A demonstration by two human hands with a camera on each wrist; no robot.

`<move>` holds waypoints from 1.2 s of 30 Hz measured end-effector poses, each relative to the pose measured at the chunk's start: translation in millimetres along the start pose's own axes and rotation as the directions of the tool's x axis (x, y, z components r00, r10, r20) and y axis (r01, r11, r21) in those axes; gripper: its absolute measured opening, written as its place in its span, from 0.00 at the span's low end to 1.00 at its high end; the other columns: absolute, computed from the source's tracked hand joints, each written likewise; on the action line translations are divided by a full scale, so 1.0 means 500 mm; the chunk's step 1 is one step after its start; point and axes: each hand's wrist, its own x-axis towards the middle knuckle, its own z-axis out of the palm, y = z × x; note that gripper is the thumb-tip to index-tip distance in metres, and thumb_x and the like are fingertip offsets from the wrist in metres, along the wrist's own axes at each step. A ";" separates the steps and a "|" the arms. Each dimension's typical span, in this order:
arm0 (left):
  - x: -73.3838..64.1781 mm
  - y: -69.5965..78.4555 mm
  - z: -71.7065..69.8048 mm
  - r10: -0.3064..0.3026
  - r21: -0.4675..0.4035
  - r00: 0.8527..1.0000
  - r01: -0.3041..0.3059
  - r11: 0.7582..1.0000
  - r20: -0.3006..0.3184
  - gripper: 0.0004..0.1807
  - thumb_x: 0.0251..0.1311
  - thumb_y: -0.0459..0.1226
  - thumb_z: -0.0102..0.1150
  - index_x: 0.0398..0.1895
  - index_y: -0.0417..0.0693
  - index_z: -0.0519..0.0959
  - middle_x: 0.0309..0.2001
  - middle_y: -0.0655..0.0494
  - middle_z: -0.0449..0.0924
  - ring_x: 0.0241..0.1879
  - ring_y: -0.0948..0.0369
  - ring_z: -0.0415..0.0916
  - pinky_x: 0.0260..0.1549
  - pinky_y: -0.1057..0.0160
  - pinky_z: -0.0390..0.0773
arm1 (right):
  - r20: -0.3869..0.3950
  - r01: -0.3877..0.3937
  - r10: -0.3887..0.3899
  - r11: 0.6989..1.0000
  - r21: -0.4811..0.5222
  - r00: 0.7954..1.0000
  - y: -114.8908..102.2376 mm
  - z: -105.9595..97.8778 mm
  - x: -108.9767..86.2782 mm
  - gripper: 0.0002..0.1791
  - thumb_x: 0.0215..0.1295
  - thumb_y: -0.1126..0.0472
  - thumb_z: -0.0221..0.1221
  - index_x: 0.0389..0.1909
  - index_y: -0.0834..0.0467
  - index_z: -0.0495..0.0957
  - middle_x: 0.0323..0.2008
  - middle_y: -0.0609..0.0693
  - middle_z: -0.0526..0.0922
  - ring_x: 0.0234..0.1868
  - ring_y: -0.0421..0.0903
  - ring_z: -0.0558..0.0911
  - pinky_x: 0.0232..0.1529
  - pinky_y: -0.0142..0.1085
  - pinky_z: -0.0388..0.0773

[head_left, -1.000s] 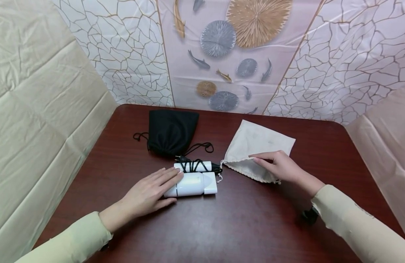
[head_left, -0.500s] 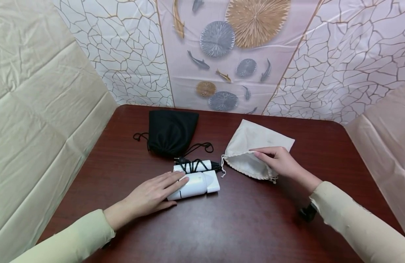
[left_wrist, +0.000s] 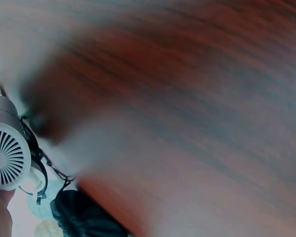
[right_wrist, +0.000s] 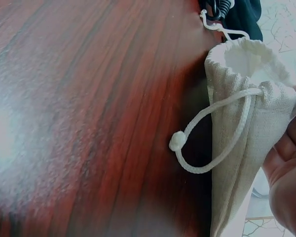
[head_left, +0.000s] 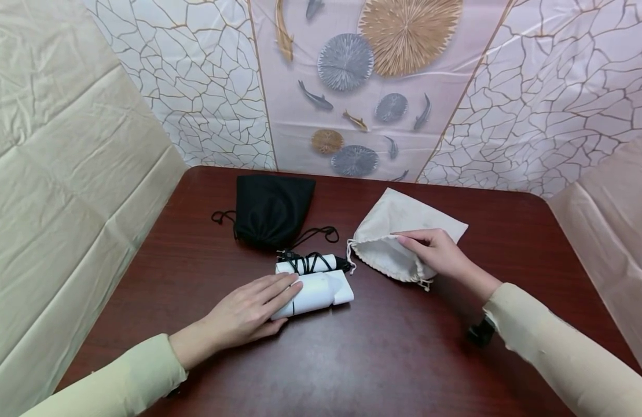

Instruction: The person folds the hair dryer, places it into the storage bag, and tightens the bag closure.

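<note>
A white hair dryer point(head_left: 312, 294) lies on the table, its handle point(head_left: 312, 264) folded alongside and wrapped in black cord. My left hand point(head_left: 242, 310) grips the rear of its barrel, fingers over the top and thumb at the near side. The slotted vent point(left_wrist: 5, 158) at the dryer's back shows in the left wrist view. To the right lies a cream cloth drawstring bag point(head_left: 404, 214), its mouth facing me. My right hand point(head_left: 437, 252) pinches the upper rim and lifts it, so the mouth gapes. A knotted white drawcord point(right_wrist: 177, 141) hangs from the rim.
A black drawstring bag point(head_left: 271, 208) lies behind the dryer, its cords point(head_left: 321, 230) trailing to both sides. The dark red wooden table point(head_left: 341, 370) ends at a patterned cloth backdrop point(head_left: 347, 110), with plain beige cloth point(head_left: 65, 174) down the left side.
The left hand has slid the hair dryer slightly right and turned its nozzle end away from me. The right hand has raised the cream bag's rim, and the mouth gapes wider.
</note>
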 end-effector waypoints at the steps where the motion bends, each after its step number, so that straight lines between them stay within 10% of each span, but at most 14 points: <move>1: 0.002 0.001 -0.002 0.007 0.005 1.000 -0.007 1.000 -0.009 0.45 0.54 0.42 0.80 0.75 0.35 0.72 0.68 0.39 0.78 0.66 0.47 0.79 0.62 0.50 0.82 | -0.003 -0.004 0.004 1.000 0.006 1.000 -0.001 0.001 0.002 0.14 0.79 0.58 0.63 0.58 0.57 0.89 0.52 0.55 0.91 0.43 0.32 0.81 0.44 0.22 0.77; 12: 0.063 0.014 -0.034 0.026 0.040 0.998 -0.024 0.999 -0.048 0.46 0.57 0.44 0.79 0.76 0.33 0.70 0.71 0.38 0.76 0.69 0.46 0.77 0.67 0.50 0.78 | -0.030 0.022 -0.020 0.999 0.046 0.999 -0.016 0.009 0.025 0.14 0.78 0.59 0.63 0.57 0.60 0.89 0.53 0.57 0.90 0.47 0.25 0.80 0.46 0.19 0.76; 36: 0.173 0.027 0.029 0.043 0.163 0.999 -0.039 0.986 -0.020 0.37 0.64 0.45 0.72 0.73 0.36 0.74 0.68 0.40 0.79 0.67 0.48 0.78 0.68 0.53 0.77 | -0.041 0.102 -0.102 0.995 0.005 0.994 -0.035 0.027 0.034 0.12 0.77 0.61 0.64 0.55 0.57 0.90 0.50 0.53 0.91 0.50 0.25 0.82 0.48 0.19 0.76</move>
